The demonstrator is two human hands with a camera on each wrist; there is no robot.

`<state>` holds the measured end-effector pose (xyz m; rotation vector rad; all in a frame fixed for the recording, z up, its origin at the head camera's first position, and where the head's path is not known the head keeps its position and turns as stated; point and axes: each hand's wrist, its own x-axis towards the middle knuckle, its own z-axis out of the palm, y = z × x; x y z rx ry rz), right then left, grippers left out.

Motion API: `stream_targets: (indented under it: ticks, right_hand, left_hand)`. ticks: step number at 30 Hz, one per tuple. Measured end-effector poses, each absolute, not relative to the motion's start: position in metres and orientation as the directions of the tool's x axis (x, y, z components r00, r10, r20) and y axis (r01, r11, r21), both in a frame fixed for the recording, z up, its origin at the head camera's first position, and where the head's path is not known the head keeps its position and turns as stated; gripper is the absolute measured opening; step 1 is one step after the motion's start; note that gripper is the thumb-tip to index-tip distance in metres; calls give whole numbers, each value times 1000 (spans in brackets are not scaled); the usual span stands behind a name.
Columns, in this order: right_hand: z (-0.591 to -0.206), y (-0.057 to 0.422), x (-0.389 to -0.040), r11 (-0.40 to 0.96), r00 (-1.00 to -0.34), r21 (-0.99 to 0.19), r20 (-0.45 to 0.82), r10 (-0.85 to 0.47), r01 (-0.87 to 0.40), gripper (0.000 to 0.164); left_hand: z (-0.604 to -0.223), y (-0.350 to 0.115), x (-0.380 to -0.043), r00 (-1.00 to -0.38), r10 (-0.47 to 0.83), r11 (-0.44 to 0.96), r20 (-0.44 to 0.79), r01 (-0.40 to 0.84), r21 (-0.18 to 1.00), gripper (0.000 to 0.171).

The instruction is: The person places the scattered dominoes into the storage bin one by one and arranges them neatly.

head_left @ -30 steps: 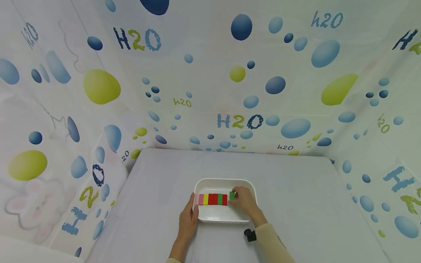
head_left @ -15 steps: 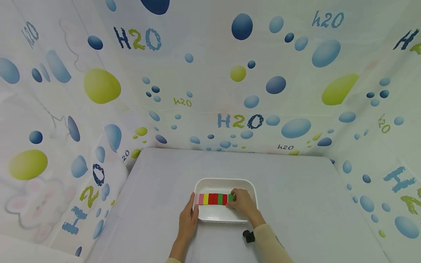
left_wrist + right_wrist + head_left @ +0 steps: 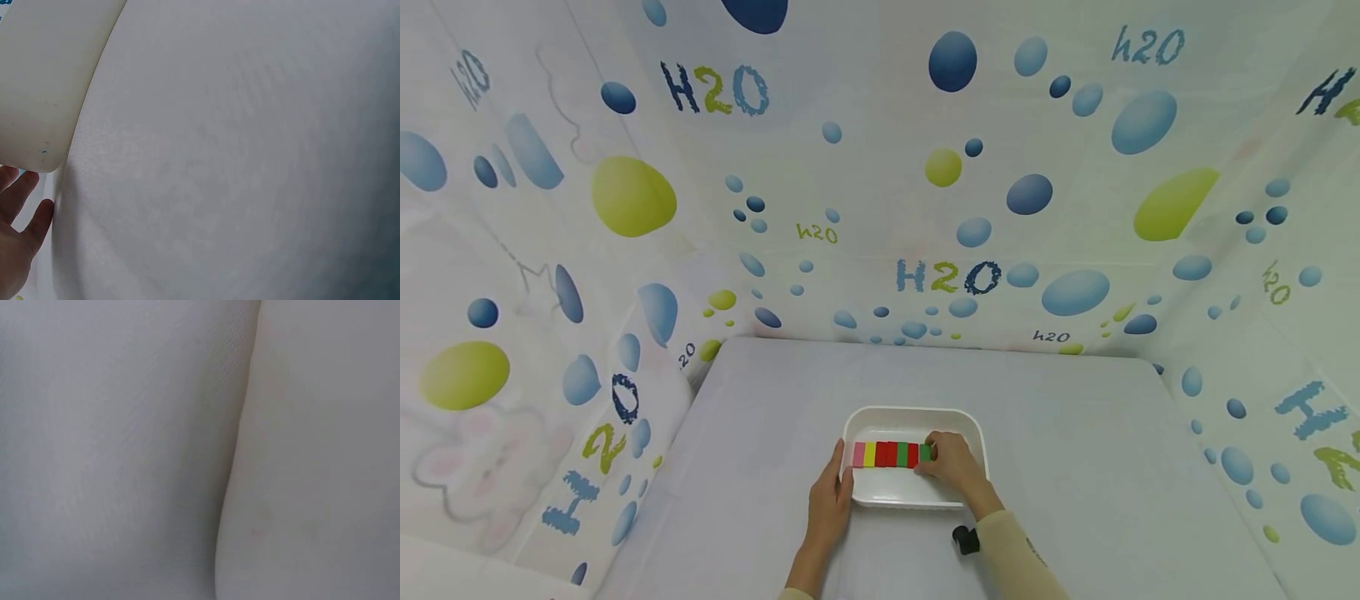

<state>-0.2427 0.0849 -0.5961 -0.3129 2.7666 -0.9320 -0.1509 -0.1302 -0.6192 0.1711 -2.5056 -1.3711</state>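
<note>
A white tray (image 3: pixel 910 498) stands on the table in the head view. Inside it runs a row of small coloured blocks (image 3: pixel 886 454): pink, yellow, red and green, side by side. At the row's right end the right hand (image 3: pixel 957 462) pinches a green block (image 3: pixel 925 452), which appears to touch the red one beside it. Its fingers partly cover that block. The left hand (image 3: pixel 831 500) rests against the tray's left edge with fairly straight fingers. In the left wrist view, fingers of the left hand (image 3: pixel 19 219) show at the lower left. The right wrist view shows no hand.
A small black object (image 3: pixel 966 540) is by the right sleeve (image 3: pixel 1018 550), in front of the tray. A pale cloth (image 3: pixel 1075 433) covers the table. Patterned curtains (image 3: pixel 880 208) stand at the back and both sides.
The right hand has moved slightly left with the green block, narrowing the gap to the row's red end block. The left hand and tray have stayed put.
</note>
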Motion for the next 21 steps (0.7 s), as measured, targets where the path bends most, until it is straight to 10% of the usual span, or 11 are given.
stream_targets:
  ticks: [21]
  right_hand:
    - [-591, 82, -244, 792, -952, -592, -130, -276, -149, 41]
  left_hand:
    - [-620, -131, -151, -951, -238, 547, 198, 37, 836, 53]
